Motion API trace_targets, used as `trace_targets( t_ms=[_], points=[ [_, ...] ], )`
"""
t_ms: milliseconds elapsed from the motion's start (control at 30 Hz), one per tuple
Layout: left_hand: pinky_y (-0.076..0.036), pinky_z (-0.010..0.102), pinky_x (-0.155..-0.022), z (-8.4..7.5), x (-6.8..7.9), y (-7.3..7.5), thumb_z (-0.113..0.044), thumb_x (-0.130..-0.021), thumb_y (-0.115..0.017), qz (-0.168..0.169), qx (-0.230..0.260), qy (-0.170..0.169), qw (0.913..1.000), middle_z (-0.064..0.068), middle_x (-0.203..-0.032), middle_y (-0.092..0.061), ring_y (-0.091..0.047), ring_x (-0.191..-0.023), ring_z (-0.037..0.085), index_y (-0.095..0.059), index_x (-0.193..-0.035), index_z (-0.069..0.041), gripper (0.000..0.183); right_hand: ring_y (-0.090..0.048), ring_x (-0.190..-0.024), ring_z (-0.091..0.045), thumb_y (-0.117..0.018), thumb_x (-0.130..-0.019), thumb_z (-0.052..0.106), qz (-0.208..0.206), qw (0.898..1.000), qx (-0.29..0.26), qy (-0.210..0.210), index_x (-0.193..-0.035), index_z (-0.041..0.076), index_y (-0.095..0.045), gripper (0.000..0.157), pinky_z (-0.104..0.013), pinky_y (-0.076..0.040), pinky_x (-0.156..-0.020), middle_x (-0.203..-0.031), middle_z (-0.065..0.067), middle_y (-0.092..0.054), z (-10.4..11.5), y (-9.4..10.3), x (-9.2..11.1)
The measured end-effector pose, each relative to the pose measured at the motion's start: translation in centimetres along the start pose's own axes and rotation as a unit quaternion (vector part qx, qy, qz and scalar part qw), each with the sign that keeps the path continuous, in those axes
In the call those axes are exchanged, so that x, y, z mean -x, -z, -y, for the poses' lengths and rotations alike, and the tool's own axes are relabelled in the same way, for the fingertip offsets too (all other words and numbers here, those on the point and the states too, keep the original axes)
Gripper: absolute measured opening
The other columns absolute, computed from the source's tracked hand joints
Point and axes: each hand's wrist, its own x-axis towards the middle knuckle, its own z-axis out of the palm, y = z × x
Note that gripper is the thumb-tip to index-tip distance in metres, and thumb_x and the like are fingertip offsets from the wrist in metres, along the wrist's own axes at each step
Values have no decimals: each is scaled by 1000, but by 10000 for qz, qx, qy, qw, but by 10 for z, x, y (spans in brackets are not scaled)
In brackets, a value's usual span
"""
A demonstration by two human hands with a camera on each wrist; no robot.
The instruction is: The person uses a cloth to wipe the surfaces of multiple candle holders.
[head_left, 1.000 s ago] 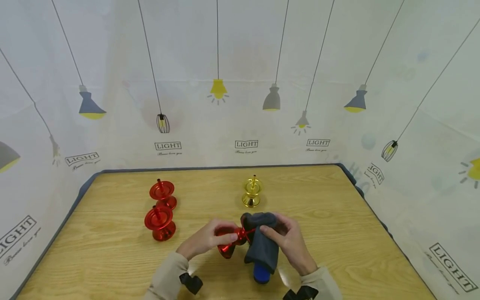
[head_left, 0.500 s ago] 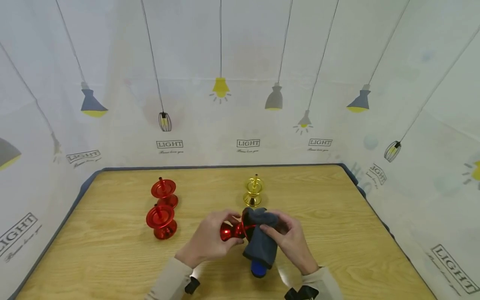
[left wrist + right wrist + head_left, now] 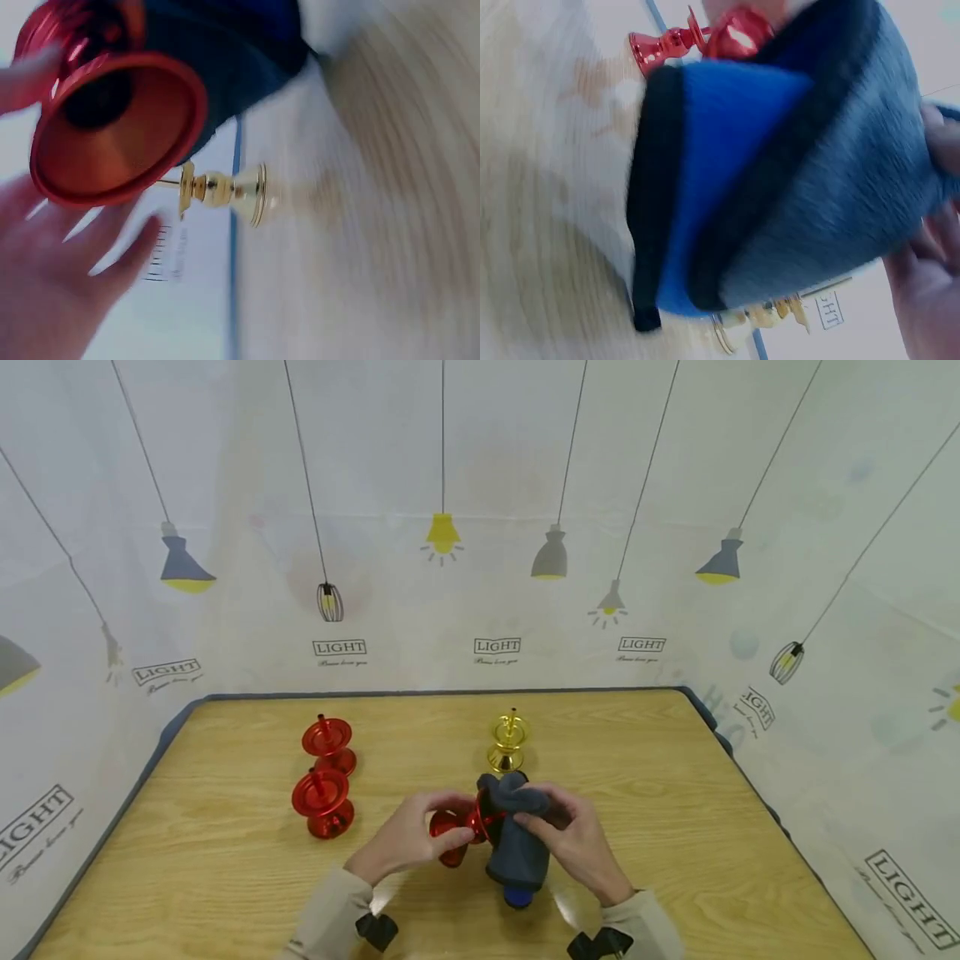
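My left hand (image 3: 408, 837) grips a shiny red candlestick (image 3: 448, 839) by its stem, tilted on its side with the dish toward the right. In the left wrist view the hollow underside of its base (image 3: 142, 150) faces the camera. My right hand (image 3: 576, 835) pinches a folded cloth (image 3: 519, 852), dark grey outside with a blue inner side (image 3: 720, 142). Part of the cloth lies against the candlestick's dish and covers it from the right. The cloth's lower end hangs down above the table. Fingers behind the cloth are partly hidden.
Two red candlesticks, a rear one (image 3: 327, 739) and a nearer one (image 3: 322, 802), stand upright at the left. A gold candlestick (image 3: 507, 739) stands behind my hands. The wooden table (image 3: 675, 827) ends at a white printed backdrop (image 3: 405, 568).
My left hand has turned the red candlestick back and forth, its base swinging up and then down again. The right hand keeps the cloth at the dish; the cloth has shifted slightly.
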Motion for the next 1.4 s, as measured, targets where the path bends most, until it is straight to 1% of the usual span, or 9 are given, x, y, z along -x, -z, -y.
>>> trace_targets(
  t_ms=[67,167,300,467,600,700,967,1233,1400],
  points=[
    [-57,32,-88,-6,0,-8,-26,-86,-83,-726,-1156,-522,9893,2,-112,-73,-69,-100,13,-69,-123,-10,44,-71,-98,-11,-75,-91,6,-481,9981,-1,-381,-117,1,-68,28,-26,-59,-81,-114,-19,-71,2,-3,-1],
    [-58,34,-85,-11,-5,-16,-20,-74,-92,-1654,-2741,-1327,9380,1,-108,-72,-69,-97,15,-70,-117,-9,50,-72,-95,-14,-77,-90,8,-1147,9898,-160,-826,-114,0,-70,27,-24,-58,-79,-110,-16,-72,5,-8,-2],
    [-57,38,-87,-11,-6,-18,-14,-67,-94,-2120,-3464,-1818,8956,2,-102,-72,-68,-95,17,-71,-109,-9,49,-72,-94,-13,-79,-88,6,-1381,9855,-297,-942,-111,-2,-70,26,-23,-58,-80,-106,-9,-73,6,-13,-3],
    [-57,36,-85,-12,-2,-12,-21,-73,-91,-1632,-2842,-1496,9328,-1,-98,-74,-68,-90,12,-72,-109,-10,42,-71,-101,-11,-76,-89,4,-648,9965,-230,-485,-116,-1,-68,28,-25,-58,-84,-111,-2,-72,4,-4,-1],
    [-58,29,-79,-13,1,-5,-25,-82,-85,-706,-1313,-831,9853,1,-100,-76,-68,-89,8,-74,-112,-10,35,-72,-99,-11,-73,-91,1,101,9998,-146,100,-118,1,-67,28,-28,-60,-81,-112,3,-72,3,6,-2],
    [-58,27,-77,-10,3,0,-22,-89,-80,-83,-168,-339,9992,5,-99,-76,-69,-87,6,-74,-111,-8,28,-73,-94,-13,-72,-91,-1,557,9974,-113,432,-117,2,-68,27,-30,-60,-78,-110,1,-72,2,10,-4],
    [-58,29,-83,-6,6,-9,-20,-87,-81,-788,-654,-417,9939,7,-112,-73,-70,-97,11,-67,-125,-7,42,-72,-91,-13,-75,-91,7,-230,9994,32,-246,-116,1,-69,27,-27,-59,-75,-107,-13,-72,2,1,-3],
    [-56,40,-88,-2,-1,-21,-15,-68,-93,-2329,-3185,-1605,9047,2,-100,-73,-69,-94,18,-71,-109,-9,47,-71,-81,-11,-77,-88,4,-1541,9761,-631,-1395,-113,-5,-70,27,-24,-58,-71,-91,5,-74,7,-18,-5],
    [-56,38,-85,-2,2,-16,-22,-71,-92,-2000,-2712,-1338,9320,-1,-99,-75,-69,-92,13,-72,-106,-12,41,-71,-89,-11,-76,-89,5,-977,9874,-525,-1125,-114,-6,-68,29,-24,-58,-76,-100,4,-73,4,-12,-3]
  ],
)
